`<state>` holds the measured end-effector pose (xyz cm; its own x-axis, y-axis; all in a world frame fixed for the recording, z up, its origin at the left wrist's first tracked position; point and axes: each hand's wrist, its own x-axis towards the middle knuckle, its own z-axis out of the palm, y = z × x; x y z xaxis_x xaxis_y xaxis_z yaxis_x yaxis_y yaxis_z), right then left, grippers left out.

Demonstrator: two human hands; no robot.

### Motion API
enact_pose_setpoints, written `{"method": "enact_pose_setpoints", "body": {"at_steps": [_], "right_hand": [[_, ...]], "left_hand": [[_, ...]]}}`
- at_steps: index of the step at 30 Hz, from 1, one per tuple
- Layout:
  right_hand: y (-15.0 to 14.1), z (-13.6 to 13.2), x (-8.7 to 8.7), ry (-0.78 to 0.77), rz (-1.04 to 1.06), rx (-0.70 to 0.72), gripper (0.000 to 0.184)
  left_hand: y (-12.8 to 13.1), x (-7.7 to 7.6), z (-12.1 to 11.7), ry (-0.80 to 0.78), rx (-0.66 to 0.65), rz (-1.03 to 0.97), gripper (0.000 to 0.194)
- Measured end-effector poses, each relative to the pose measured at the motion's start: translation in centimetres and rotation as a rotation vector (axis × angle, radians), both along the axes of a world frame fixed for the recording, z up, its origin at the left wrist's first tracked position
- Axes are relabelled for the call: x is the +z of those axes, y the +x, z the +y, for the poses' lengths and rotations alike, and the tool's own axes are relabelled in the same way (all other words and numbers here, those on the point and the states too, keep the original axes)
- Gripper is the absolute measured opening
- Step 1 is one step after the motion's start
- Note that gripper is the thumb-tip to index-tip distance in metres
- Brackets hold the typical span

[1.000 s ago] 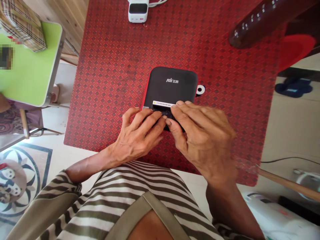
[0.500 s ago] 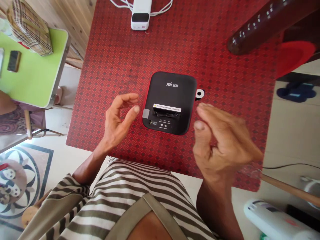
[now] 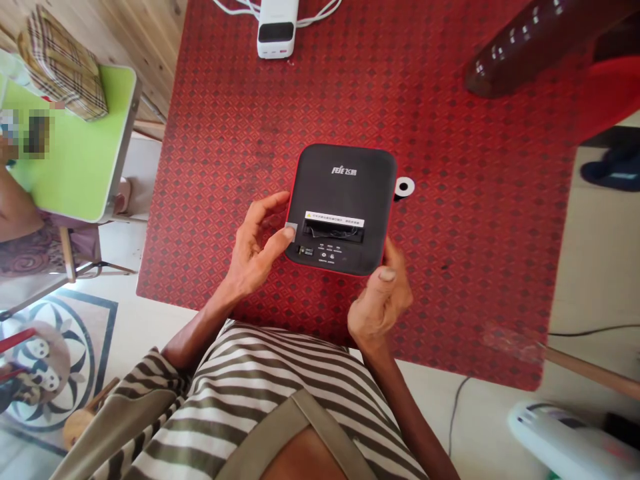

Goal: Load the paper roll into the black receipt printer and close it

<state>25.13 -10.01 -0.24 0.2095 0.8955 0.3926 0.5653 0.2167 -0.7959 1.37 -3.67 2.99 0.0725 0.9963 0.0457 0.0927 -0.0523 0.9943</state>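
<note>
A black receipt printer [image 3: 345, 190] with red sides and a white brand mark is in front of me on the red table. It has a dark slot with a white warning label above it, and small buttons at its near end. My left hand [image 3: 257, 243] grips its left edge, the thumb by a grey sticker at the near-left corner. At the near-right corner my right hand [image 3: 380, 300] is closed round the edge, its fingertips partly hidden by the printer. A small white paper roll [image 3: 405, 187] with a dark core stands just right of the printer.
Red patterned table [image 3: 240, 100] spreads around the printer. A white power bank [image 3: 277, 33] with white cables lies at the far edge. At the far right is a shiny dark brown tube-like object [image 3: 510, 53]. To the left, another person's arm [image 3: 15, 200] is by a green table [image 3: 85, 167].
Both hands have come in from beside the printer and taken hold of it, the right one moving left and nearer to me. The view has shifted slightly.
</note>
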Motion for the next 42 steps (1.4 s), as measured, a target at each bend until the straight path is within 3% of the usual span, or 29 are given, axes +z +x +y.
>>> {"method": "enact_pose_setpoints", "body": {"at_steps": [7,19,29,42], "right_hand": [[-0.2,0.4,-0.6,0.14,-0.08,-0.054,0.06],[-0.3,0.3,-0.8,0.156,-0.14,-0.107,0.057],[-1.1,0.7,-0.2,0.175,-0.057,-0.146,0.051],[-1.1,0.6,-0.2,0.15,-0.038,-0.125,0.05]], "left_hand": [[0.1,0.8,-0.2,-0.022,-0.003,0.02,0.065],[1.0,2.2,-0.3,-0.102,0.042,0.002,0.05],[1.4,2.0,-1.1,-0.049,0.029,0.111,0.054],[1.9,0.8,-1.1,-0.035,0.059,0.061,0.053]]}}
